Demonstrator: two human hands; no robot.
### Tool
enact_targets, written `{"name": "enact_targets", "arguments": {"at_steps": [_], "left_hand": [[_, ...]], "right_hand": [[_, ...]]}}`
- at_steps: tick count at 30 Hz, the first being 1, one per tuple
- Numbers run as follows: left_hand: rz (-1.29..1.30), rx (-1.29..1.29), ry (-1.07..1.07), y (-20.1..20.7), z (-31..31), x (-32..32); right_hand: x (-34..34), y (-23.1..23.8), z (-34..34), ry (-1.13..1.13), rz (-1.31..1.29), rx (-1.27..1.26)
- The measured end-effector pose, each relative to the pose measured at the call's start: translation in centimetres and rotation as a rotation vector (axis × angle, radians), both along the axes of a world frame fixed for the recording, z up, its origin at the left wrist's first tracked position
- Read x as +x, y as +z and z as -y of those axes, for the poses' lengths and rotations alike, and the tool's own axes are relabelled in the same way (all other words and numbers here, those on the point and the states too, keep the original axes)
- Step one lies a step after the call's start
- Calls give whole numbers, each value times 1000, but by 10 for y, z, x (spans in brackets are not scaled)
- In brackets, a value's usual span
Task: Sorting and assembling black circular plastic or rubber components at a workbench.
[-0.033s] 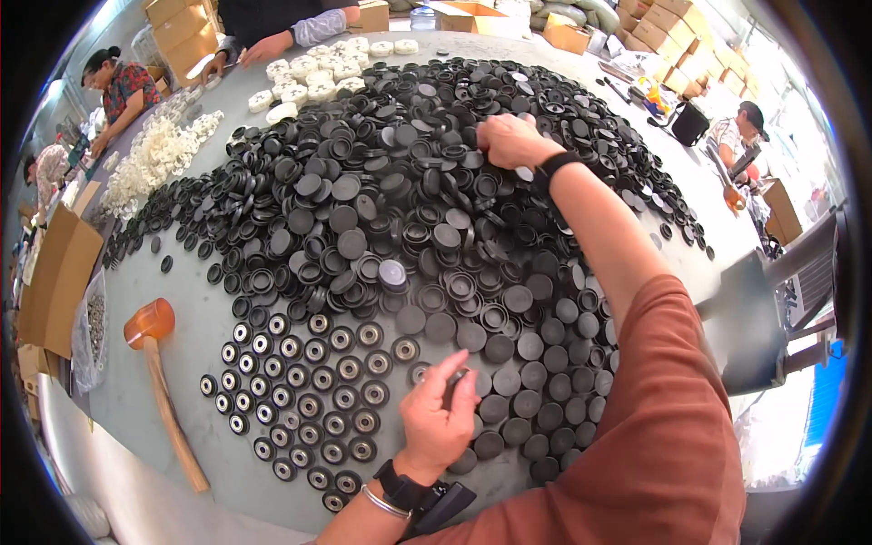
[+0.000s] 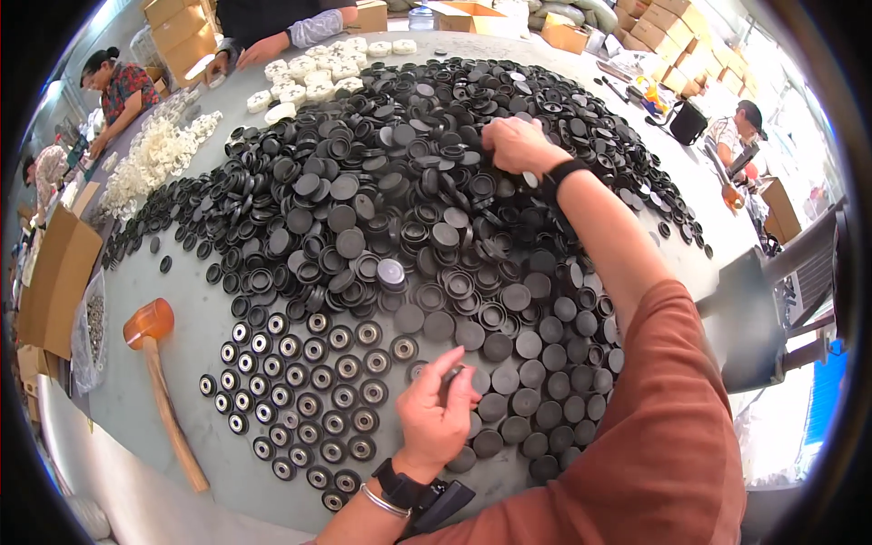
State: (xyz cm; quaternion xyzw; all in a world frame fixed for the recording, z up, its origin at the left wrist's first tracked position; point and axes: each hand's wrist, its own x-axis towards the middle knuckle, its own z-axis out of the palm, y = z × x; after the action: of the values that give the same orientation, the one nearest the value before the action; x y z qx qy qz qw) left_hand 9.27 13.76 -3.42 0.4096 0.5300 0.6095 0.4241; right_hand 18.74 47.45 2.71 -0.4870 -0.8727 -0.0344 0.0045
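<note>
My left hand is closed in a pinch on a small black round cap, held on edge between thumb and fingers. It hovers low over the grey table, between loose caps and rows of black wheels with metal bearings in their centres. My right hand reaches far into the large pile of black round caps. Its fingers are curled down among the caps, and their tips are hidden, so what they grip does not show. Right of my left hand, several caps lie spread in a single layer, mostly flat side up.
A mallet with an orange head and wooden handle lies at the left. White plastic parts and translucent pieces sit beyond the pile. Across the table are a co-worker's hands. A metal fixture stands at the right edge.
My right hand has shifted slightly right and nearer over the pile. My left hand keeps its pinch on the cap, almost still. The co-worker's hands across the table have moved a little left.
</note>
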Motion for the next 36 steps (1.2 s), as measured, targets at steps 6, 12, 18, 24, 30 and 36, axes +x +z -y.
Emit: {"name": "enact_targets", "arguments": {"at_steps": [6,12,18,24,30,36], "left_hand": [[546,-61,-105,-4,-5,-12],[921,-83,-233,-3,-7,-20],[857,-111,-230,-1,-7,-18],[851,-141,-196,1,-1,-17],[685,-128,-264,-4,0,-19],[241,-22,-546,15,0,-18]], "right_hand": [[7,6,127,312,-787,-418],[-1,29,197,369,-613,-855],[19,-10,56,23,-325,169],[22,-6,69,70,-471,218],[-2,6,163,-109,-1051,-984],[4,-3,214,-147,-1222,-1149]]}}
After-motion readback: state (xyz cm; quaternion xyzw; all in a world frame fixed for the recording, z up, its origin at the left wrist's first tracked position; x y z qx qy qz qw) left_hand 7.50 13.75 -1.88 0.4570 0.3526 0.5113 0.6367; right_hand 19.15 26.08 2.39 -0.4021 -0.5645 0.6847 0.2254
